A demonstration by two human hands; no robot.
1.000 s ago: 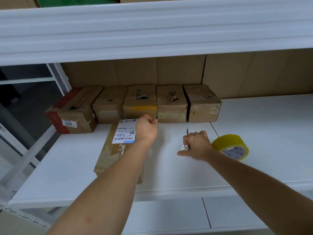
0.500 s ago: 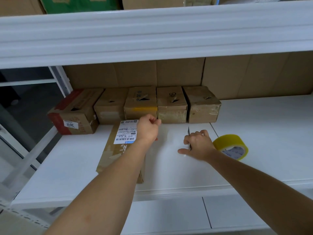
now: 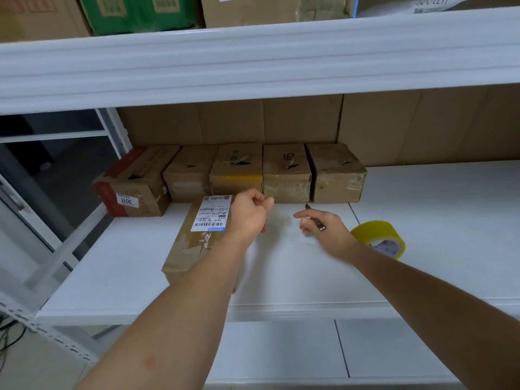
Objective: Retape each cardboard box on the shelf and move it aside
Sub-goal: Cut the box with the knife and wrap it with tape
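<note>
— What's different with the right hand?
— It was curled tight round the small knife, blade pointing up. Now the fingers have loosened and stretch out to the left, and the knife lies tilted across them, tip toward the boxes at the back.
— And the left hand?
— It has edged a little further in, toward the back row, fist closed as before.
— Anything else?
— The view has tipped upward; more of the upper shelf's boxes show.

soft even light – faint shadows, wide-angle edge bowing
</note>
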